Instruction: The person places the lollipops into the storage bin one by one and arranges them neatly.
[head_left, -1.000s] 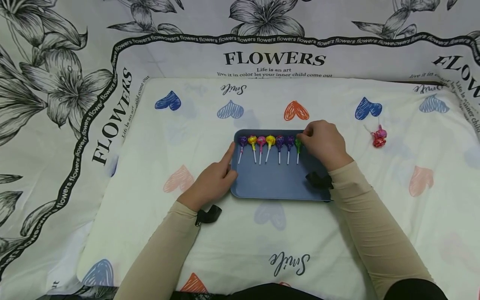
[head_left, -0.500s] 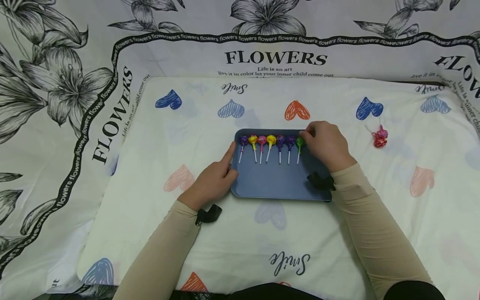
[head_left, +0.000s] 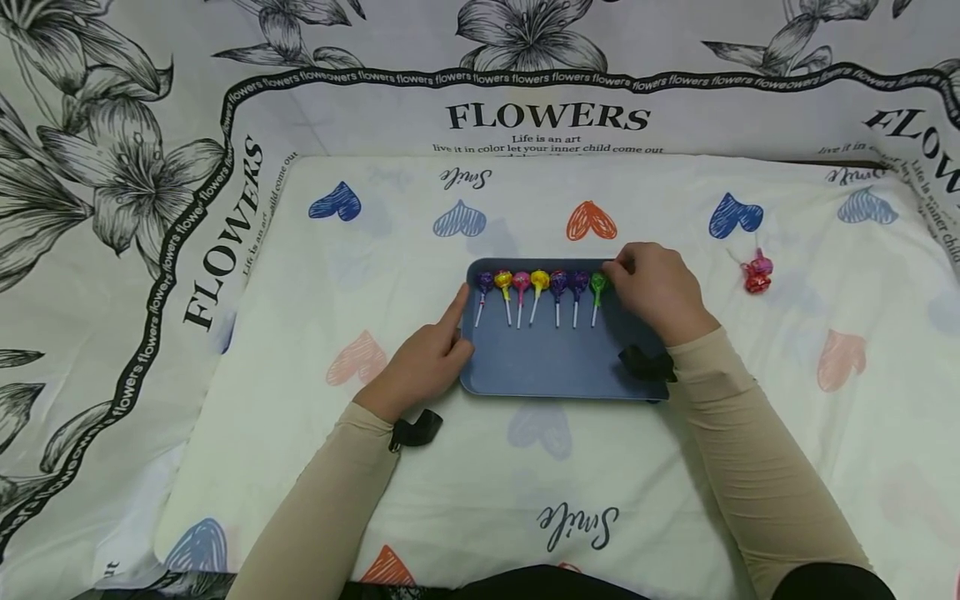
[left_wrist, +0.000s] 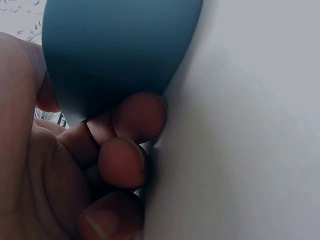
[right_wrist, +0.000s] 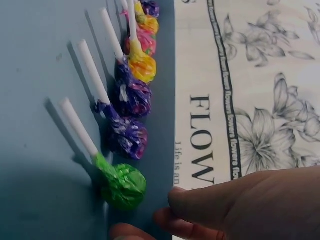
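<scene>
A blue-grey tray (head_left: pixel 547 367) lies on the cloth, with a row of lollipops along its far side. At its left side my left hand (head_left: pixel 422 367) holds the tray, index finger stretched along the rim; the left wrist view shows its other fingers (left_wrist: pixel 122 162) curled against the tray wall. The green lollipop (right_wrist: pixel 125 186) ends the row at the right, stick toward me. Beside its head is my right hand (head_left: pixel 656 292), thumb (right_wrist: pixel 200 202) and fingers slightly apart from the wrapper, holding nothing. Purple lollipops (right_wrist: pixel 127 137) lie next to the green one, then yellow and pink ones.
A red lollipop (head_left: pixel 757 284) and a pink lollipop (head_left: pixel 762 263) lie together on the heart-patterned cloth (head_left: pixel 795 433), right of the tray. A flower-printed cloth (head_left: pixel 360 117) shows beyond it and to the left.
My right hand has let go of the green lollipop and shifted slightly right, showing more of its head. The left hand keeps its place at the tray.
</scene>
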